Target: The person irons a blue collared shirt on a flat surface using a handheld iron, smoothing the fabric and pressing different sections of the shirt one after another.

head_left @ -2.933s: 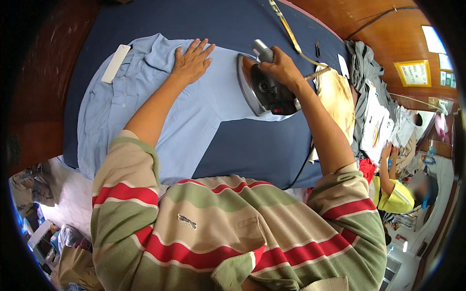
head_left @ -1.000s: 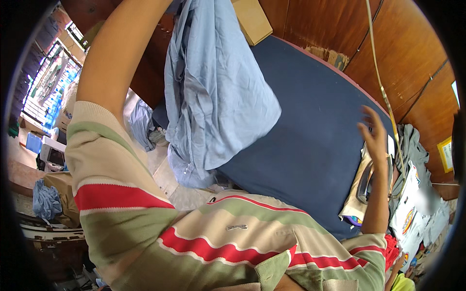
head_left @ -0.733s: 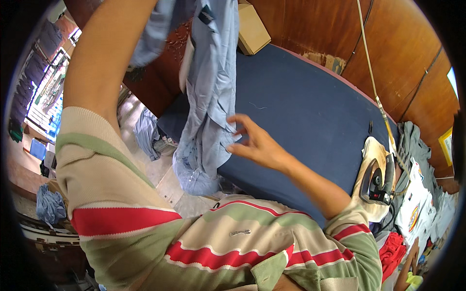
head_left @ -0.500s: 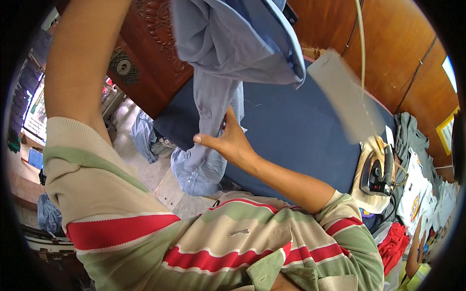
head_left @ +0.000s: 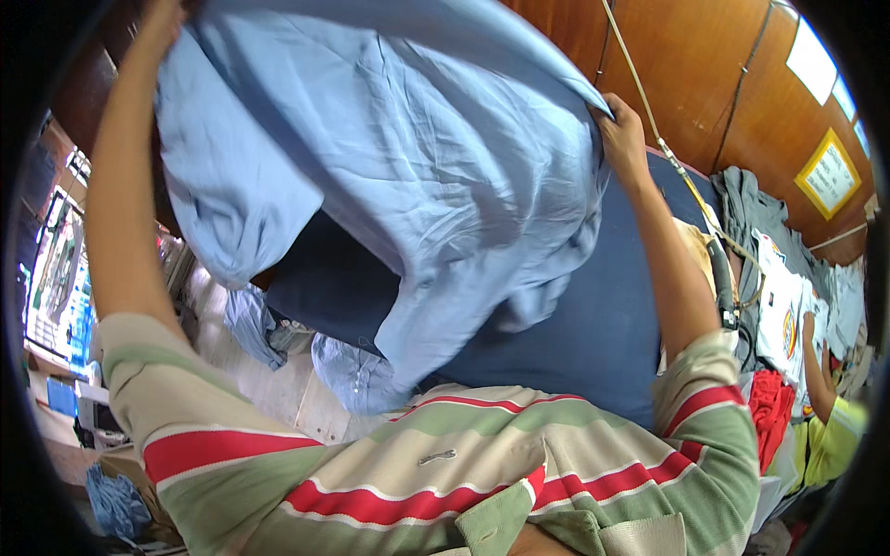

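A blue shirt hangs spread in the air above the navy-covered worktop, filling the view from about 10 to 1 o'clock, its tail drooping toward 6; whether that tail touches the surface I cannot tell. The right hand, between 1 and 2 o'clock, has its grip closed on the shirt's edge. The left hand, between 10 and 11, is at the opposite corner, but the view cuts its fingers off, so I cannot tell how its grip stands. Thin cloth like this probably handles best with both edges level and pulled evenly taut, lowered far edge first, so the creased middle and the loose flap near 10 o'clock do not fold under. Clearance matters toward 3 o'clock, where the iron stands by a cream cloth, its hose running up toward 1. Beyond lie a white shirt and, near 4, a red cloth.
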The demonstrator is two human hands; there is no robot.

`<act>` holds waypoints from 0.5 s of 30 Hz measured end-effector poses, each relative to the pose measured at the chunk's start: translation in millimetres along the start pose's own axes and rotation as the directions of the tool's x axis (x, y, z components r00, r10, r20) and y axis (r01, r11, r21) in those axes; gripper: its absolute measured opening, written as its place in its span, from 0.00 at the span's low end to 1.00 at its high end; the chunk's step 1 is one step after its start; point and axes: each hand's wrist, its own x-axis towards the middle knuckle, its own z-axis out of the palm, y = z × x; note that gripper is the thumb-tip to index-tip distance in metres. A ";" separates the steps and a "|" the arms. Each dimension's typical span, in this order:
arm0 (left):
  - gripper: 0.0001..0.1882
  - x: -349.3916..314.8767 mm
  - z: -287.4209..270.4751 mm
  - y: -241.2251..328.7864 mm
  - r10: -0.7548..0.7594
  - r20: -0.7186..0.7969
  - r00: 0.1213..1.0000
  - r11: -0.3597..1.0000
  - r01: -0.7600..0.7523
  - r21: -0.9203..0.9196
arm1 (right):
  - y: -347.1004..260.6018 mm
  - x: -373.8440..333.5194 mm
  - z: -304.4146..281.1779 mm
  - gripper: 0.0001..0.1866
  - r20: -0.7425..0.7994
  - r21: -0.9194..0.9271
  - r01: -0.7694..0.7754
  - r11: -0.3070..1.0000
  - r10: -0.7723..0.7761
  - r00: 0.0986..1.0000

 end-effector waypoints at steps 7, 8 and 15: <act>0.28 41.2 10.5 -95.0 0.093 -0.311 0.946 0.976 -0.148 -0.158 | -31.4 79.3 -105.7 0.14 -0.236 -0.248 0.399 0.883 -0.455 0.859; 0.27 27.4 14.8 -73.4 0.056 -0.330 0.942 0.924 -0.174 -0.340 | -46.2 72.7 -119.0 0.14 -0.231 -0.286 0.426 0.858 -0.493 0.839; 0.22 -178.5 -34.2 -147.0 -0.206 -0.279 0.938 0.771 -0.020 -0.636 | -10.4 -76.4 -103.1 0.18 0.013 -0.547 0.419 0.725 -0.493 0.870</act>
